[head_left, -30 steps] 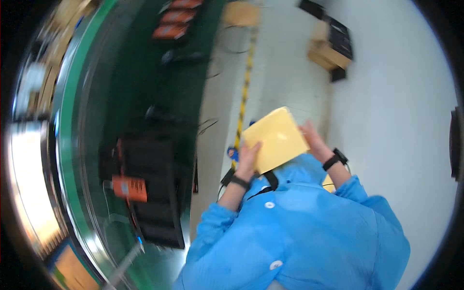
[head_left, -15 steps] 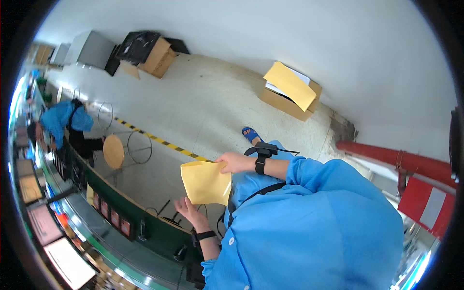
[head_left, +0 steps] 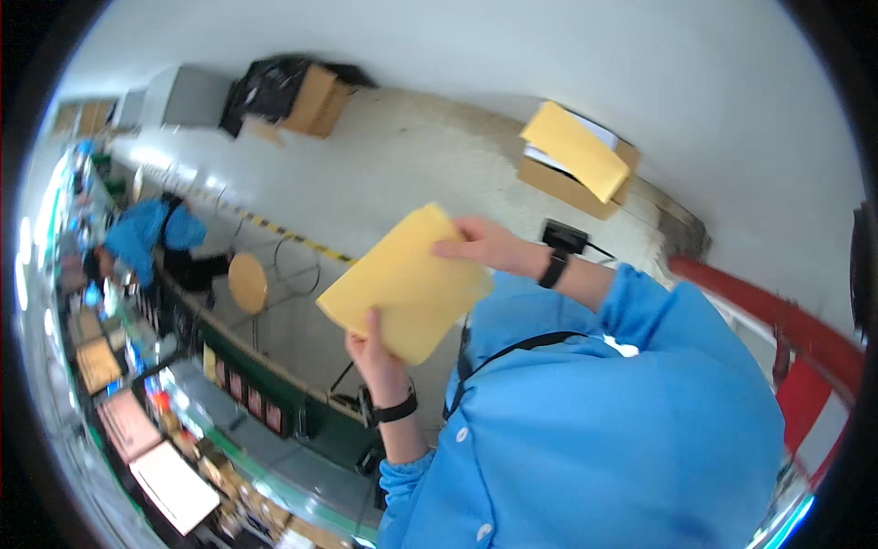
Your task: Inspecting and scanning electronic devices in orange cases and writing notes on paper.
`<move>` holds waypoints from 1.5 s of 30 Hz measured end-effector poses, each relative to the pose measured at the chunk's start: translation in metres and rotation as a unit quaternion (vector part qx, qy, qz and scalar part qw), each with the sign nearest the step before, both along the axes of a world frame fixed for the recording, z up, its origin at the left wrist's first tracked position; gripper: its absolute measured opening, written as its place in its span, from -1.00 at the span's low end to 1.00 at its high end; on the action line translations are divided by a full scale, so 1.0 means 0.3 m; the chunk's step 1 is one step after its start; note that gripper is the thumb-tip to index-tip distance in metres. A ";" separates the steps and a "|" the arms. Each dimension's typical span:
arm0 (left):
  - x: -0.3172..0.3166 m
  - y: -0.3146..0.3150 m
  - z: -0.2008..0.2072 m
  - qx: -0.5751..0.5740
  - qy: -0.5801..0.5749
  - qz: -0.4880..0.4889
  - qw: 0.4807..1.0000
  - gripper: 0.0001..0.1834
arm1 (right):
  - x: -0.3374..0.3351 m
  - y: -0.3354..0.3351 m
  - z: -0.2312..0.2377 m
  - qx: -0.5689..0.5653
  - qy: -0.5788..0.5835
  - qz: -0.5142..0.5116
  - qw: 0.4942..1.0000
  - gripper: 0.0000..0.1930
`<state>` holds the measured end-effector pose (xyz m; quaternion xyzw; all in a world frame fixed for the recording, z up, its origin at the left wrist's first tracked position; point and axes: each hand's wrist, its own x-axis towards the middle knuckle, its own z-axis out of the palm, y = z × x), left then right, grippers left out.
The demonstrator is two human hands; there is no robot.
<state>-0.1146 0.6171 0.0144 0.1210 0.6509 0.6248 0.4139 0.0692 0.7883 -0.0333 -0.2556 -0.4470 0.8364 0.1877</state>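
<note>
A yellow sheet [head_left: 407, 288], paper-like and slightly bent, is held up in front of my body by both hands. My left hand [head_left: 378, 366] grips its lower edge, with the thumb lying over the face and the other fingers hidden behind. My right hand [head_left: 498, 247] pinches the upper right side, thumb on top. Each wrist wears a black strap with a small device. Whether this is one sheet or a few together, I cannot tell.
By the wall stands a cardboard box [head_left: 567, 189] topped with yellow [head_left: 576, 151] and white sheets. A black-covered carton [head_left: 317, 101] is farther left. Along the left runs a green-edged workbench [head_left: 334, 494] with screens, a round stool [head_left: 248, 283] and a co-worker [head_left: 151, 238] bending over. A red pipe [head_left: 759, 306] crosses at right.
Both hands have raised the yellow sheet, and it is now tilted. My left hand, earlier open beside its lower edge, has closed on it. The view has shifted slightly.
</note>
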 end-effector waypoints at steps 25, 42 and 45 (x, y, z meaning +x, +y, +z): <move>0.077 -0.691 0.286 0.106 0.137 0.328 0.929 -0.70 | -0.367 -0.496 0.327 0.140 0.062 0.238 0.959 -0.76; 0.270 -1.419 0.286 0.114 0.207 0.610 0.756 -0.81 | -0.563 -1.211 0.458 0.187 0.117 0.462 0.859 -0.77; 0.287 -1.442 0.307 0.124 0.185 0.622 0.751 -0.79 | -0.623 -1.251 0.478 0.167 0.117 0.505 0.838 -0.75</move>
